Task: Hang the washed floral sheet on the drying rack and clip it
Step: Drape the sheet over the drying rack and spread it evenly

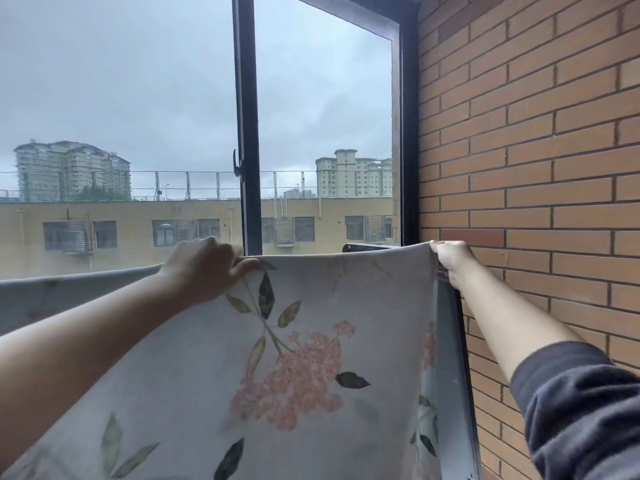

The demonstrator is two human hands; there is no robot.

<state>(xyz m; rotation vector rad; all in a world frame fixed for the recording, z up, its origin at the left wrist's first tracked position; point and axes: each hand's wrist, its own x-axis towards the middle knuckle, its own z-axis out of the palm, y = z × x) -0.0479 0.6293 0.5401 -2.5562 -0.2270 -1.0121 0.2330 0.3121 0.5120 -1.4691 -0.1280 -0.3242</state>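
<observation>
While one floral sheet (311, 358) hangs spread before the window (325, 133) beside the brick wall (536, 150), two hands grip its top edge, the left hand (204, 268) closed over the fold near the middle and the right hand (450, 259) pinching the top right corner.

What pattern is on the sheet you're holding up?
Pale grey sheet with pink flower clusters and dark and olive green leaves, seen in the head view.

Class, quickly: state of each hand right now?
Left hand: closed, gripping the sheet's top edge.
Right hand: closed, pinching the sheet's top corner.
</observation>
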